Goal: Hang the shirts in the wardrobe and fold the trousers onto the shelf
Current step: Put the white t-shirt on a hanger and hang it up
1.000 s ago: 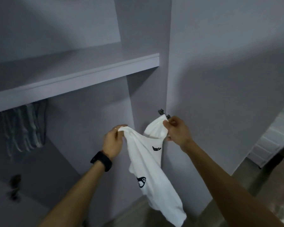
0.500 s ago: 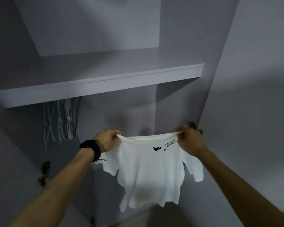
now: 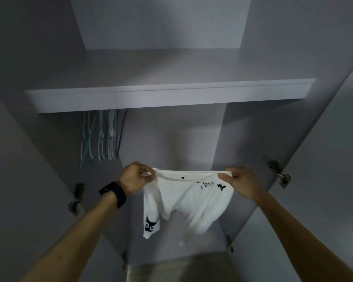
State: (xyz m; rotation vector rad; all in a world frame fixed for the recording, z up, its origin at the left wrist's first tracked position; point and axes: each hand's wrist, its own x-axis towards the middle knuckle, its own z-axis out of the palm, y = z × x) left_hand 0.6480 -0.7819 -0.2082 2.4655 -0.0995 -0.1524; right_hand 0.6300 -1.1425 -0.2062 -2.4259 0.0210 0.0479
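A small white shirt (image 3: 194,200) with black cat prints hangs stretched between my two hands in front of the open wardrobe. My left hand (image 3: 135,178), with a black watch on its wrist, pinches the left shoulder. My right hand (image 3: 240,183) pinches the right shoulder. The neckline faces up and the body droops below, with one printed part folded down at the lower left. A grey shelf (image 3: 167,94) spans the wardrobe above the shirt.
Several empty hangers (image 3: 101,137) hang in a bunch under the shelf at the left. Both wardrobe doors stand open, with hinges at the left (image 3: 76,197) and the right (image 3: 279,174). A lower ledge (image 3: 177,267) lies below the shirt.
The view has swung to face the wardrobe squarely. My hands pulled the bunched shirt wide apart by its shoulders and now hold it spread, turned so a printed corner hangs at the lower left.
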